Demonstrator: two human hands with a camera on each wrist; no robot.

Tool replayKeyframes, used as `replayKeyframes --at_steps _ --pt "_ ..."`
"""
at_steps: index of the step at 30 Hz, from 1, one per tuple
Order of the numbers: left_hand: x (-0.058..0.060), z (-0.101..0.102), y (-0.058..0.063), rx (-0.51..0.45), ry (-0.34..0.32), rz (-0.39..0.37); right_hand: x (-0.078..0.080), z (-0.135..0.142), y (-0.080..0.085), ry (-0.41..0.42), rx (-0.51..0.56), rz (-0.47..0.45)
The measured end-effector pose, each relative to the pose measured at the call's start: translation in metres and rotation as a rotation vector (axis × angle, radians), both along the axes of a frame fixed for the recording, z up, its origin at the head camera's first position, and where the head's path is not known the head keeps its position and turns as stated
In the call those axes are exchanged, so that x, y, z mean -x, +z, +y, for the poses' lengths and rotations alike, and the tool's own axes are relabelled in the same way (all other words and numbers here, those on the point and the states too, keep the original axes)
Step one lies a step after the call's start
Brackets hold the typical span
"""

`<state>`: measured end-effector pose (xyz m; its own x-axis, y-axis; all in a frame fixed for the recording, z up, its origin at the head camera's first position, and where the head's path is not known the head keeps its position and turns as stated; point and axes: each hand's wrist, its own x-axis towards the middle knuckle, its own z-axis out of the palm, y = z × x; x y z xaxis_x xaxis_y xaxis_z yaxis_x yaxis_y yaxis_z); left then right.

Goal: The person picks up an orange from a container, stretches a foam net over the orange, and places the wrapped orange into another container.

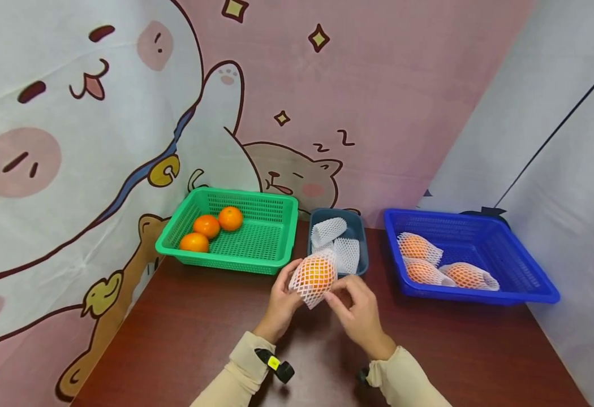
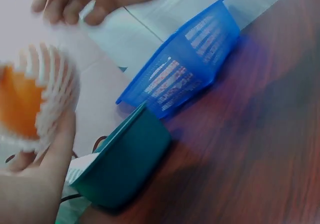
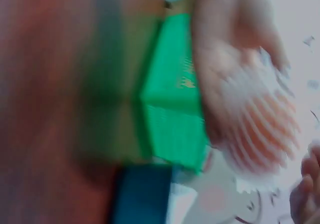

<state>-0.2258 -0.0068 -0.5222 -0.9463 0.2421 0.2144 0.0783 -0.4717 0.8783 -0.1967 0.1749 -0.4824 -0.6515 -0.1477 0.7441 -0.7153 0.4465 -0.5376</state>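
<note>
An orange in a white foam net sleeve (image 1: 314, 277) is held up over the table by my left hand (image 1: 283, 299), whose fingers curl around its left side. The net covers most of the fruit, and its loose end points down toward me. My right hand (image 1: 359, 311) is just to the right of the sleeve with its fingers loosely bent. A gap shows between that right hand (image 2: 92, 3) and the netted orange (image 2: 25, 103) in the left wrist view. The right wrist view is blurred; right fingertips (image 3: 307, 189) appear at its edge, apart from the net.
A green basket (image 1: 246, 265) with 3 bare oranges (image 1: 206, 226) stands at the back left. Behind my hands, a small dark blue-green bin (image 1: 363, 243) contains foam nets (image 1: 347, 254). At right, a blue basket (image 1: 480, 297) holds 3 netted oranges (image 1: 419, 249). A printed cloth hangs behind.
</note>
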Motion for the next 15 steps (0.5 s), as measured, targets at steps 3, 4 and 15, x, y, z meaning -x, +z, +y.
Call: replayKeyframes --at_steps 3,4,15 --pt "0.001 -0.009 0.003 -0.042 -0.161 -0.032 0.007 0.018 0.017 0.047 0.027 -0.112" --pt "0.002 -0.012 0.004 -0.051 -0.214 -0.034 0.009 0.023 0.021 0.092 0.013 -0.185" --pt "-0.006 -0.020 0.004 -0.196 -0.502 -0.076 0.011 0.034 0.013 0.430 0.047 -0.571"
